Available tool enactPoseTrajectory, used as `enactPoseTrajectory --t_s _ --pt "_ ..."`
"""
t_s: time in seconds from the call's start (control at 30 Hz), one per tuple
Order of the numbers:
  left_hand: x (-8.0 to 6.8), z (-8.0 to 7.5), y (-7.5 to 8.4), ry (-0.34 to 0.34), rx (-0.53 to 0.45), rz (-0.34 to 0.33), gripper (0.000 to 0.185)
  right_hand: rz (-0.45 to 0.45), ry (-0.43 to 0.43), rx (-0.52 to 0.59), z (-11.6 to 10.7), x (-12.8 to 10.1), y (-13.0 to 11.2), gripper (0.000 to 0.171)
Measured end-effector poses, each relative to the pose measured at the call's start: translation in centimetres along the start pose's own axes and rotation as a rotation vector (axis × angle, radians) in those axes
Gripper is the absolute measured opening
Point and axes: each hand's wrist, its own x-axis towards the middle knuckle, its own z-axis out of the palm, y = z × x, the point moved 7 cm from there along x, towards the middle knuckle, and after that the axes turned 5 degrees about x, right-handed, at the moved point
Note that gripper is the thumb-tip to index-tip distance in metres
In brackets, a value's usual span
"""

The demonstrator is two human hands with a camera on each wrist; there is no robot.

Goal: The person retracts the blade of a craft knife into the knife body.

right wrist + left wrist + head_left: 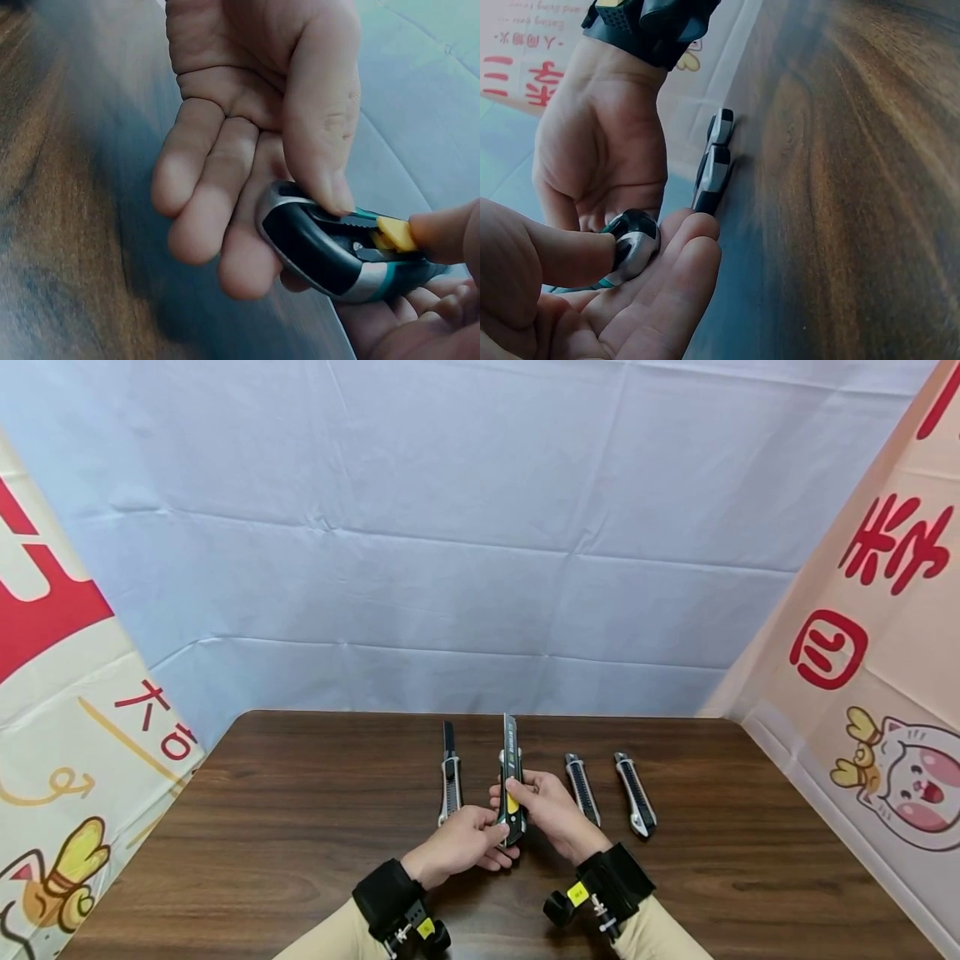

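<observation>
Both hands hold a black-and-green utility knife (512,793) upright over the table's middle, its blade (510,731) pushed out and pointing away. My left hand (491,843) pinches the knife's rear end (634,244) between thumb and fingers. My right hand (528,797) grips the body, thumb (446,229) pressed on the yellow slider (395,232). In the right wrist view the left hand's thumb (322,135) lies on the knife's butt (322,259).
Three more utility knives lie on the dark wooden table (300,827): one with its blade out (450,781) left of the hands, two (582,789) (636,806) to their right. Cloth sheets wall the table at the back and both sides.
</observation>
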Motion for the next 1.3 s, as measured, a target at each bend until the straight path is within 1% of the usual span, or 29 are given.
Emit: enactPoseTrajectory --t_s 0.73,0.93,1.07,1.2,1.3 --pt "0.0 -0.1 -0.2 0.008 0.001 -0.002 0.030 -0.013 -0.024 -0.011 0.2 0.0 -0.1 0.041" --pt "0.0 -0.1 -0.3 0.014 -0.032 -0.007 0.033 -0.019 -0.036 -0.010 -0.2 0.0 -0.5 0.043" --pt "-0.1 0.1 -0.1 0.023 -0.061 0.009 0.035 -0.030 -0.028 -0.005 -0.7 0.1 -1.0 0.044" --pt "-0.1 0.1 0.0 0.021 -0.079 0.026 0.034 0.001 -0.032 0.018 -0.7 0.1 -0.8 0.048" --pt "-0.2 0.1 0.0 0.020 -0.077 0.023 0.034 0.033 -0.034 0.031 -0.6 0.0 -0.3 0.051"
